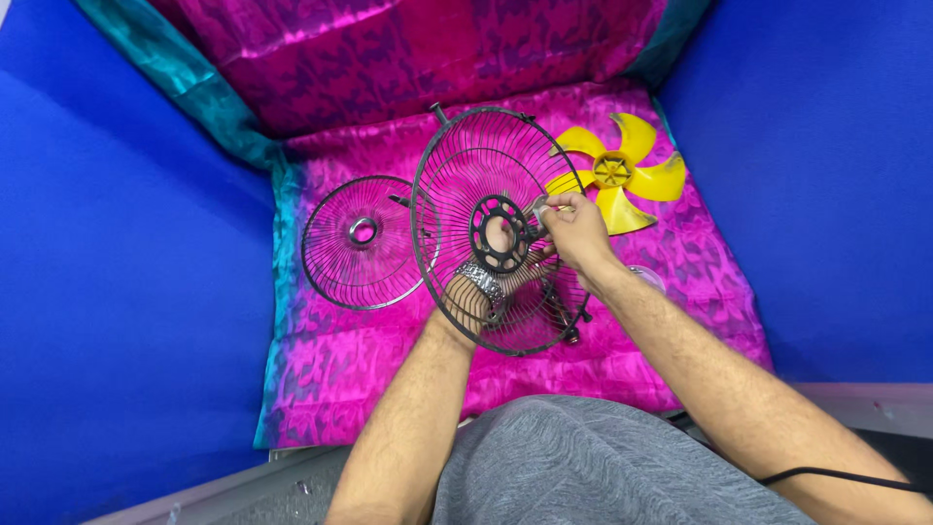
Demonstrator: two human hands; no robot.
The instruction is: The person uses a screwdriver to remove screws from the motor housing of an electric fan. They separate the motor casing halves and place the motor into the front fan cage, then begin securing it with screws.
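Note:
My left hand [498, 236] reaches behind a dark wire fan guard [457, 170] and holds it tilted on edge above the pink cloth; the hand shows through the wires near the guard's black centre ring [483, 209], with a metal bracelet on the wrist. My right hand [575, 229] is at the guard's right side, fingers pinched on a small silvery part [540, 207] next to the centre ring. A second wire guard [340, 258] with a shiny centre cap lies flat to the left. A yellow fan blade [622, 175] lies behind my right hand.
A pink and purple patterned cloth [389, 369] with a teal border covers the surface. Blue walls [117, 272] close in on the left and right. My grey-clad lap [583, 467] fills the bottom edge, and a black cable [836, 476] runs at the lower right.

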